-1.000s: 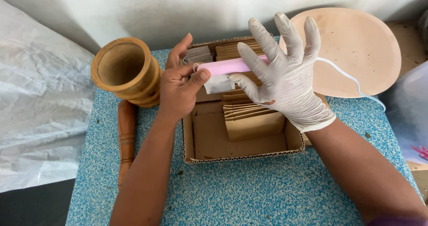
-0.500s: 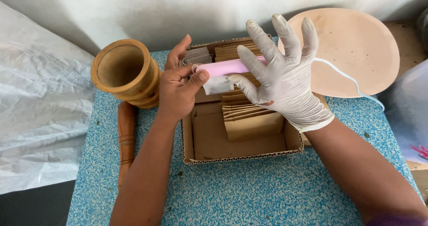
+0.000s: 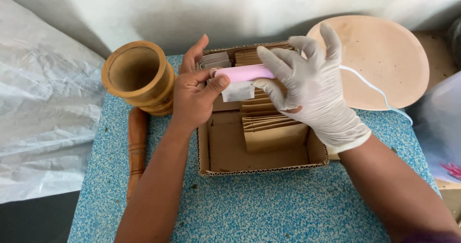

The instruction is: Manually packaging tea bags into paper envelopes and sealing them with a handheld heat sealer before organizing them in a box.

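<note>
In the head view, the bare left hand [image 3: 194, 96] pinches one end of a slim pink plastic bar-shaped device [image 3: 244, 73] between thumb and forefinger, with a small white sachet [image 3: 237, 91] tucked just beneath it. The white-gloved right hand [image 3: 309, 87] closes thumb and forefinger on the device's other end while its remaining fingers fan upward. Both hover over an open brown corrugated cardboard box [image 3: 261, 168] holding rows of brown paper packets [image 3: 269, 123].

Compared with the frames a second and half a second ago, almost nothing has shifted: both grips persist and the device sits in the same place above the box.

Left of the box stand a turned wooden mortar [image 3: 139, 77] and a wooden pestle [image 3: 137, 149] lying on the speckled blue tabletop [image 3: 269, 209].
</note>
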